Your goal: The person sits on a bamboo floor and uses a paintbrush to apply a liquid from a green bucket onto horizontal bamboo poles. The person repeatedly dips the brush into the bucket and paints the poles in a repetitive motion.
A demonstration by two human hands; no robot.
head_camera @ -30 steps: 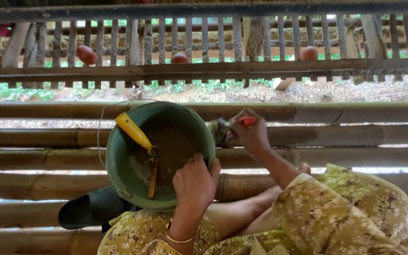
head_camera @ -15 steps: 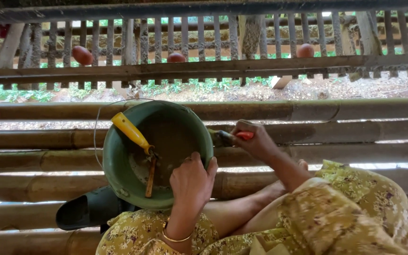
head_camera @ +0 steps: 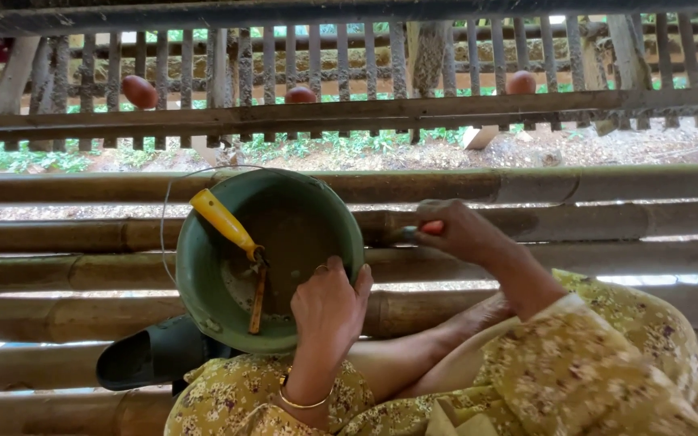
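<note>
A green bucket [head_camera: 203,274] tilts toward me on the bamboo floor, with a wire handle hanging at its left. Inside it lies a tool with a yellow handle [head_camera: 224,222] and a rusty blade. My left hand [head_camera: 329,311] grips the bucket's near right rim, fingers hooked over the edge. My right hand [head_camera: 458,230] is closed around a small red-handled tool [head_camera: 430,228], its dark tip pressed against a bamboo pole just right of the bucket.
The floor is made of round bamboo poles [head_camera: 58,270] with gaps between them. A black sandal [head_camera: 151,359] sits under the bucket at the lower left. A wooden slat railing [head_camera: 349,109] runs across the far side, with ground and plants beyond.
My right hand has moved slightly right along the bamboo pole with the red-handled tool. My left hand stays on the bucket rim.
</note>
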